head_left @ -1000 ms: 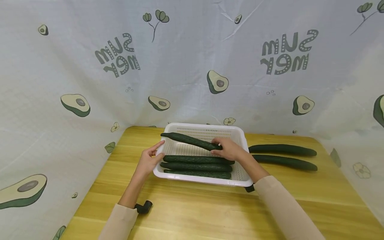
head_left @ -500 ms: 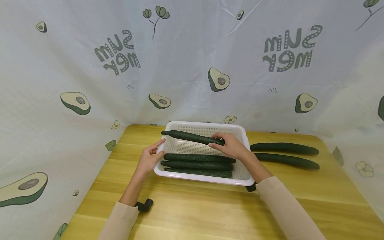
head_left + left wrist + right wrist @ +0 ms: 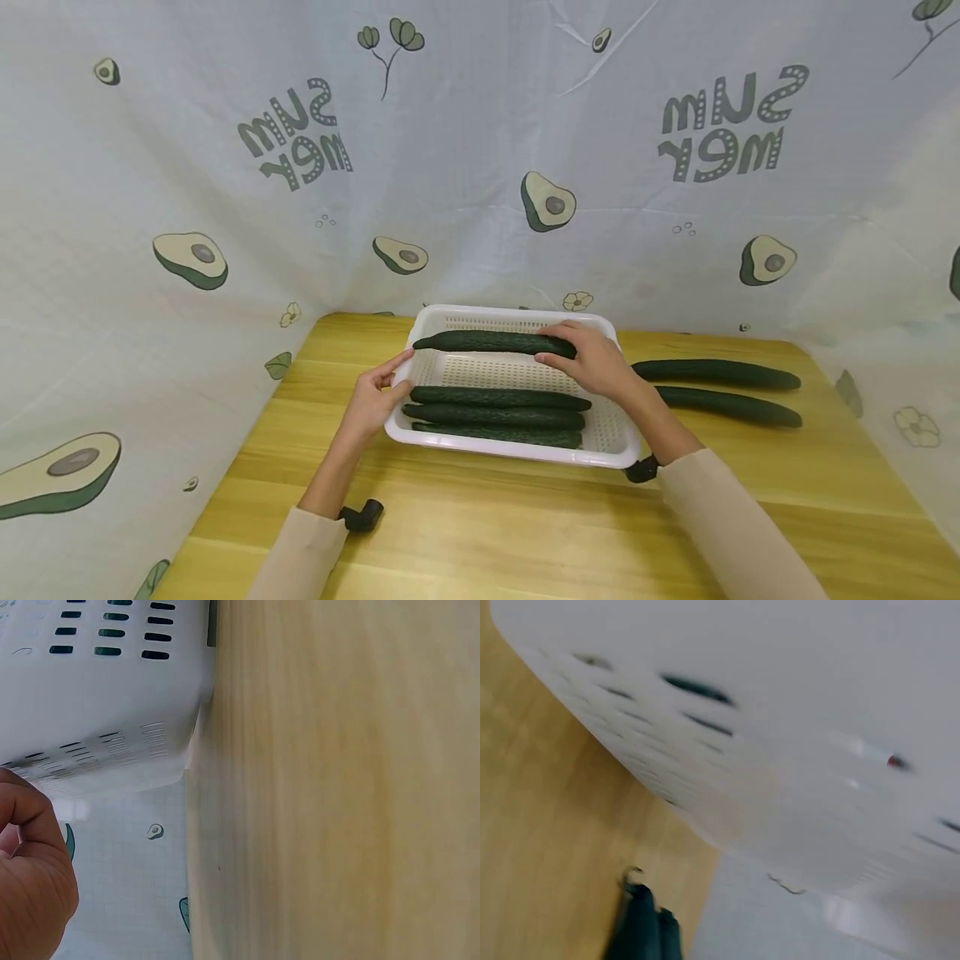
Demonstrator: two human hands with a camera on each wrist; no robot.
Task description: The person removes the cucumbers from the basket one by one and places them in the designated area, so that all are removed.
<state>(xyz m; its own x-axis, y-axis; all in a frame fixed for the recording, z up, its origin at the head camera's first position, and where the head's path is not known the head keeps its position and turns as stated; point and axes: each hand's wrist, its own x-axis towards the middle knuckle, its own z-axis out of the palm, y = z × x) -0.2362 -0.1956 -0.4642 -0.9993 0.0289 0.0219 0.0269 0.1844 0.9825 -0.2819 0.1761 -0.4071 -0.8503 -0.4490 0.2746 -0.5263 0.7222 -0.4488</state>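
Note:
A white perforated plastic basket (image 3: 517, 452) stands on the table, its front side nearest me. My left hand (image 3: 369, 403) holds its left rim, thumb and forefinger at the edge; in the left wrist view the fingers (image 3: 30, 814) bend in beside the basket wall (image 3: 97, 690). With my right hand (image 3: 594, 360) I grip the right end of a long dark green cucumber (image 3: 483, 341), which lies crosswise along the basket's far side. Three more cucumbers (image 3: 495, 417) lie side by side at the front of the basket. The right wrist view shows mostly the outer wall (image 3: 780, 765).
Two curved cucumbers (image 3: 720, 373) lie on the wooden table (image 3: 480, 533) right of the basket. Behind hangs a pale curtain (image 3: 465, 167) printed with avocados. Black wrist camera mounts (image 3: 363, 515) stick out from both wrists.
My right hand has moved the cucumber toward the far side of the basket and a little right, and it has turned from slanting to nearly level. The left hand stays at the rim.

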